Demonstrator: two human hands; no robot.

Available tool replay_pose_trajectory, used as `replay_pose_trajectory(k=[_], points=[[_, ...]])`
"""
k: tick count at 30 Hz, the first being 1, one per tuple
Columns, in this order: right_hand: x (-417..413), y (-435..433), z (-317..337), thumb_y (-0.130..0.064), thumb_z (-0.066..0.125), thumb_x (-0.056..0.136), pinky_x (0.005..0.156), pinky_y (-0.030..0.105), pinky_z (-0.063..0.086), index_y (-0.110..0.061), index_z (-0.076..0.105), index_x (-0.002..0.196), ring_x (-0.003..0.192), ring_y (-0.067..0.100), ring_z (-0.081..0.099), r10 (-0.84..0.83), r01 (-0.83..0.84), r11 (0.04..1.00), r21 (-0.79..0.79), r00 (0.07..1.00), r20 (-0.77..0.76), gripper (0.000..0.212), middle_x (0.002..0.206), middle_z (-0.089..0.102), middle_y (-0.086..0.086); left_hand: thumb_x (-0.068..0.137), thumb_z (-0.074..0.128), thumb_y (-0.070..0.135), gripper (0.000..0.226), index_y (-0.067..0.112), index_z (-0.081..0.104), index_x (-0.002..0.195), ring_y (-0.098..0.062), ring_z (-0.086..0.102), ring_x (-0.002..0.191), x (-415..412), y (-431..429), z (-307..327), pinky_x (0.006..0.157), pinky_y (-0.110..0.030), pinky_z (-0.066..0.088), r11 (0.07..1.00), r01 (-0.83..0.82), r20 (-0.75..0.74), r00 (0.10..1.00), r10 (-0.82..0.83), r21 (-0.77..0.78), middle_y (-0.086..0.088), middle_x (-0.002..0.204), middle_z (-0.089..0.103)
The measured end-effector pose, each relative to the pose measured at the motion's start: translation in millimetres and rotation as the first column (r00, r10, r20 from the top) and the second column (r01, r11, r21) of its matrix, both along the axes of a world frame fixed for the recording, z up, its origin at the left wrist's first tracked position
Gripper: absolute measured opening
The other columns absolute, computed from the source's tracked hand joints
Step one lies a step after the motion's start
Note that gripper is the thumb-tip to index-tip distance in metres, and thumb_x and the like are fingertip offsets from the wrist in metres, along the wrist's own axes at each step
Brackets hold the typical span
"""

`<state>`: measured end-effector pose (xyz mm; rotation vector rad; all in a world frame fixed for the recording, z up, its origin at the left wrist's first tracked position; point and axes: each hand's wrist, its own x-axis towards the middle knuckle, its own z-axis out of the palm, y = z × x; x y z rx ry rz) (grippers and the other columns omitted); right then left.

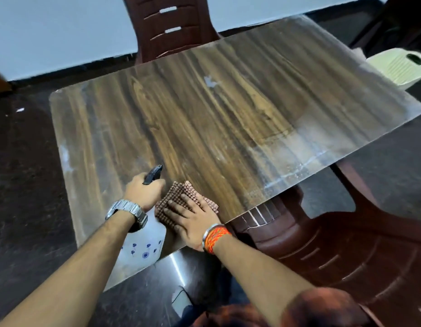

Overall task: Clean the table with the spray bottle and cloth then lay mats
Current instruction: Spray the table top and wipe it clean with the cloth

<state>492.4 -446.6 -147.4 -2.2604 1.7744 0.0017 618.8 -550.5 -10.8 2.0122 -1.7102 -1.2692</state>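
Shown from above: the left hand (145, 192) has its fingers clamped on the spray bottle (143, 241), whose black nozzle points up the table (228, 102). The right hand (193, 220) lies flat, fingers spread apart, pressing the brown cloth (178, 194) onto the near edge of the table, just beside the bottle.

Risks, as judged. With the cloth so near the edge, an outward stroke could carry it off the table onto the floor. The bottle and cloth are almost touching, so a sideways wipe could knock the bottle or jolt the left hand. A careless squeeze could send spray past the table onto the chairs. White smears near the far middle and left edge could be missed if wiping stays at the near side.

Count: one table, one spray bottle, one cloth, two hands, one wristwatch (126, 213), two brown chairs (far (171, 27); right (322, 244)), one pale basket (398, 67). No mats are in view.
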Motion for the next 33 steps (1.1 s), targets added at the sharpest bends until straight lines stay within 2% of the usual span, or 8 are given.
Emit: replay_pose_trajectory(k=[7, 13, 16, 18, 21, 25, 28, 33], points=[[-192.3, -57.1, 3.3, -0.050, 0.021, 0.093, 0.115, 0.052, 0.001, -0.041, 0.024, 0.149, 0.145, 0.026, 0.021, -0.342, 0.343, 0.939, 0.000, 0.939, -0.041, 0.057, 0.157, 0.024, -0.013, 0.060, 0.054, 0.028, 0.028, 0.005, 0.055, 0.075, -0.030, 0.061, 0.046, -88.8, -14.6, -1.1, 0.062, -0.053, 0.058, 0.998, 0.067, 0.048, 0.997, -0.067, -0.003, -0.006, 0.051, 0.056], [-341.6, -46.2, -0.2, -0.051, 0.012, 0.096, 0.117, 0.053, -0.005, -0.043, 0.005, 0.151, 0.148, 0.022, 0.000, -0.712, 0.716, 0.698, 0.025, 0.698, -0.077, 0.056, 0.160, 0.002, -0.016, 0.061, 0.055, 0.028, 0.023, 0.009, 0.057, 0.073, -0.030, 0.060, 0.045, -135.3, -15.6, 1.2, 0.068, -0.055, 0.058, 0.994, 0.112, 0.078, 0.991, -0.111, -0.010, -0.006, 0.047, 0.059], [-336.0, -44.2, 3.2, -0.047, 0.016, 0.097, 0.116, 0.055, -0.009, -0.040, 0.003, 0.152, 0.148, 0.026, -0.003, -0.797, 0.801, 0.597, 0.049, 0.599, -0.072, 0.056, 0.161, 0.000, -0.013, 0.061, 0.053, 0.029, 0.026, 0.008, 0.057, 0.075, -0.030, 0.061, 0.045, -156.0, -13.8, 2.6, 0.067, -0.051, 0.057, 0.988, 0.152, 0.081, 0.985, -0.151, -0.001, -0.010, 0.050, 0.061], [-291.0, -36.3, 8.0, -0.045, 0.020, 0.094, 0.115, 0.058, -0.006, -0.036, 0.011, 0.152, 0.148, 0.031, 0.004, -0.754, 0.757, 0.654, 0.006, 0.652, -0.077, 0.059, 0.161, 0.009, -0.008, 0.060, 0.053, 0.033, 0.030, 0.008, 0.058, 0.076, -0.032, 0.065, 0.050, -167.0, -14.0, 0.0, 0.068, -0.047, 0.057, 0.983, 0.182, 0.086, 0.980, -0.181, -0.006, -0.012, 0.057, 0.065], [-201.3, -1.8, 12.8, -0.043, 0.032, 0.091, 0.115, 0.059, 0.005, -0.033, 0.026, 0.150, 0.145, 0.034, 0.018, -0.526, 0.526, 0.850, -0.008, 0.850, -0.027, 0.060, 0.157, 0.027, -0.004, 0.060, 0.053, 0.037, 0.034, 0.009, 0.060, 0.077, -0.038, 0.069, 0.061, -182.5, -17.9, -7.5, 0.071, -0.050, 0.058, 0.974, 0.226, 0.095, 0.970, -0.225, -0.001, -0.015, 0.066, 0.068], [-150.2, 34.3, 6.1, -0.043, 0.038, 0.092, 0.113, 0.055, 0.013, -0.033, 0.035, 0.146, 0.144, 0.030, 0.025, -0.308, 0.307, 0.951, 0.022, 0.950, 0.055, 0.055, 0.154, 0.034, -0.007, 0.061, 0.053, 0.038, 0.041, 0.004, 0.061, 0.082, -0.037, 0.068, 0.069, -203.2, -17.8, -9.9, 0.065, -0.044, 0.051, 0.963, 0.269, 0.082, 0.960, -0.268, -0.007, -0.018, 0.075, 0.071], [-191.6, 32.5, -4.8, -0.045, 0.033, 0.094, 0.114, 0.053, 0.014, -0.035, 0.034, 0.146, 0.144, 0.027, 0.026, -0.231, 0.231, 0.973, -0.016, 0.973, 0.013, 0.053, 0.153, 0.035, -0.009, 0.075, 0.057, 0.032, 0.036, 0.001, 0.063, 0.090, -0.031, 0.061, 0.063, -216.6, -17.5, -10.5, 0.057, -0.036, 0.042, 0.956, 0.292, 0.084, 0.953, -0.291, -0.005, -0.013, 0.075, 0.069], [-301.8, 15.3, 1.3, -0.047, 0.022, 0.094, 0.116, 0.052, 0.007, -0.036, 0.024, 0.150, 0.145, 0.028, 0.022, -0.508, 0.508, 0.861, -0.018, 0.857, -0.084, 0.057, 0.157, 0.026, -0.008, 0.068, 0.052, 0.038, 0.043, 0.001, 0.062, 0.090, -0.033, 0.065, 0.067, -227.6, -24.2, -14.6, 0.055, -0.031, 0.038, 0.944, 0.329, 0.109, 0.939, -0.326, -0.013, -0.012, 0.072, 0.067]])
